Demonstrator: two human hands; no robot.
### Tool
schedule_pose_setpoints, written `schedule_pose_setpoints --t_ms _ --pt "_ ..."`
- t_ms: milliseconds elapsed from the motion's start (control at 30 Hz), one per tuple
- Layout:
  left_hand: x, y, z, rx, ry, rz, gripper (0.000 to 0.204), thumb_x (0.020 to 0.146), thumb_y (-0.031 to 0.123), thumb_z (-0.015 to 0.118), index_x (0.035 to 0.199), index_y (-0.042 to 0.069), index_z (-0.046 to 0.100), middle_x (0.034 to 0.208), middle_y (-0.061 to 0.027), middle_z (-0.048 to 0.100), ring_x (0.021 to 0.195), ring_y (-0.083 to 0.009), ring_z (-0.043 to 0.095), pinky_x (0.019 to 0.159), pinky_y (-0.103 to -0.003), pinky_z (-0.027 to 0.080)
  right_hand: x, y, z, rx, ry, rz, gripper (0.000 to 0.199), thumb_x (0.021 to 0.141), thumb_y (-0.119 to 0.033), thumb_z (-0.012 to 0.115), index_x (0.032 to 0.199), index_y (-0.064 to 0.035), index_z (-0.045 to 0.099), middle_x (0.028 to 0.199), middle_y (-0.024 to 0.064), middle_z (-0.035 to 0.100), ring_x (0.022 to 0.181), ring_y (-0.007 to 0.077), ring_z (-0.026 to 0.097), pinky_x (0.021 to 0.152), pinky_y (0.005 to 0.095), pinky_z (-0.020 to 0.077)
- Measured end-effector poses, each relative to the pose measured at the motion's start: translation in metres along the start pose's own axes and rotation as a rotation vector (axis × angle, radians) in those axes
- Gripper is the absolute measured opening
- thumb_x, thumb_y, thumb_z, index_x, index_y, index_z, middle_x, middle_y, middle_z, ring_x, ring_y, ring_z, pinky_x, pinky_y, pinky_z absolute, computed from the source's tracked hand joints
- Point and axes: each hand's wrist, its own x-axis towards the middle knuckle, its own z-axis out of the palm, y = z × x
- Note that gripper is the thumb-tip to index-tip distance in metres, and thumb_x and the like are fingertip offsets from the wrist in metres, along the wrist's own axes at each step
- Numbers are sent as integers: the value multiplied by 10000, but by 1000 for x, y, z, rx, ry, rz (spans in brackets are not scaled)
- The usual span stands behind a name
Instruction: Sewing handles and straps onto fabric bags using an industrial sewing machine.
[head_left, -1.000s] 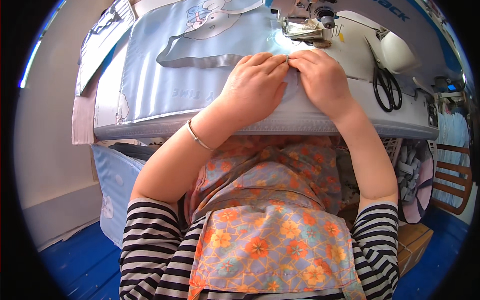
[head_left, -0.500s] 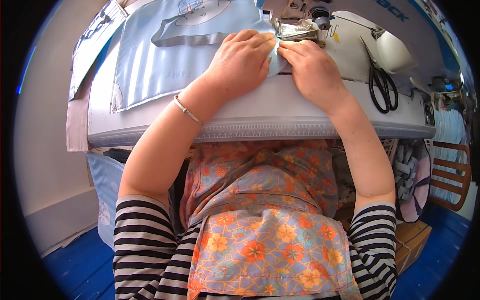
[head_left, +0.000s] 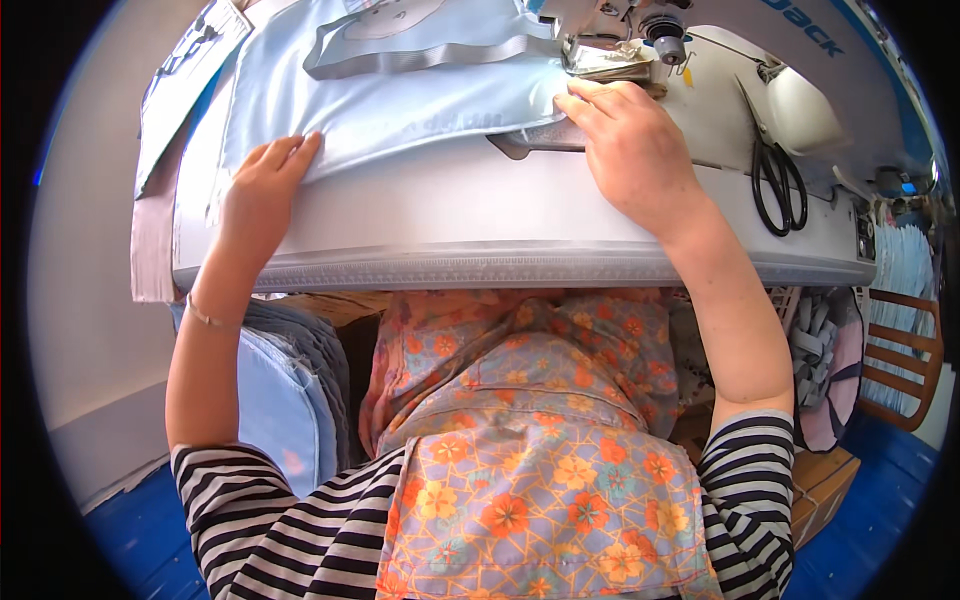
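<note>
A light blue fabric panel (head_left: 420, 105) with a printed drawing lies across the sewing machine's white bed, its right corner close to the needle area. My right hand (head_left: 640, 155) pinches that corner between thumb and fingers, just in front of the presser foot area. Far to the left, my left hand (head_left: 265, 190) grips the panel's near edge, fingers on top; its thumb is hidden. A grey elastic strap (head_left: 430, 58) runs over the panel toward the sewing machine head (head_left: 665, 40).
Black-handled scissors (head_left: 775, 180) lie on the bed at the right. A ruler strip (head_left: 480, 270) lines the table's front edge. Below the table on the left hang blue fabric pieces (head_left: 285, 390). A wooden chair (head_left: 900, 350) with light blue cloth stands at the far right.
My left hand has left the spot beside my right hand and moved left along the panel's near edge. The panel's near side has shifted, uncovering a dark plate. My right hand stays at the corner.
</note>
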Motion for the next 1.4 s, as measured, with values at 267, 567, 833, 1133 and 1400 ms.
schedule_pose_setpoints --t_ms 267,567,833,1133,1400 --pt "-26 76 -69 -31 -206 45 465 805 20 560 1267 51 602 988 -63 610 892 -232 616 750 -362 511 -1 -2 0 -21 8 22 388 832 12 570 1206 -39 660 1227 96 656 1097 274 584 982 392 479" --pt "-20 133 -78 -524 -449 242 456 754 80 624 1205 18 610 840 -90 581 735 -289 625 642 -394 511 -3 0 2 21 5 35 331 874 -13 577 1198 -4 640 1243 107 645 1126 289 584 1003 397 470" --pt "3 155 -65 -1010 -307 156 365 749 -24 603 1108 19 655 785 -149 591 704 -369 604 622 -438 497 -23 -24 -13 145 -35 99 407 818 -31 610 1225 -8 618 1272 153 618 1212 332 557 1048 421 454" --pt "25 179 -49 -1196 -130 53 265 828 -40 555 1078 -21 641 813 -217 608 754 -423 598 666 -466 487 -28 -29 -15 228 -1 44 411 743 45 622 1149 -10 659 1234 146 633 1181 373 576 1020 441 481" --pt "42 182 -45 -972 -88 36 218 848 76 615 1046 -11 636 875 -196 637 790 -413 628 718 -478 523 -34 -48 -26 291 -23 -3 277 754 69 617 1016 -1 675 1173 136 664 1153 349 603 992 431 502"
